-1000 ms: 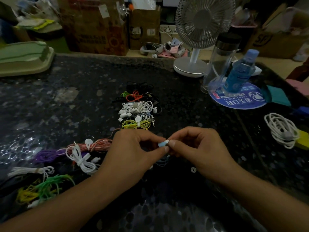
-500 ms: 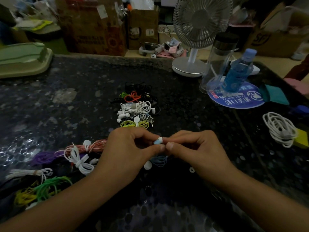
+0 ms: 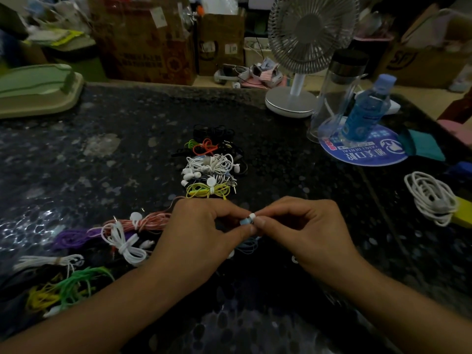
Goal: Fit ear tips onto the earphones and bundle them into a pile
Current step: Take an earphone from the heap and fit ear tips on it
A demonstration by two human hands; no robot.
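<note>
Both grips pinch one pale blue earbud [image 3: 246,221] with its white ear tip [image 3: 252,215].
Your left hand [image 3: 201,233] and right hand [image 3: 304,231] meet above the worktop [image 3: 127,154], near the pile of bundled earphones [image 3: 210,164]; its blue cord [image 3: 249,245] dangles below.

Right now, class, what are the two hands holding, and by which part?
Both pinch one light blue earbud: the left hand holds its body, the right hand pinches the white ear tip end.

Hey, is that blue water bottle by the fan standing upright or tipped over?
Upright. The blue water bottle stands on the round blue mat, cap on top.
</note>
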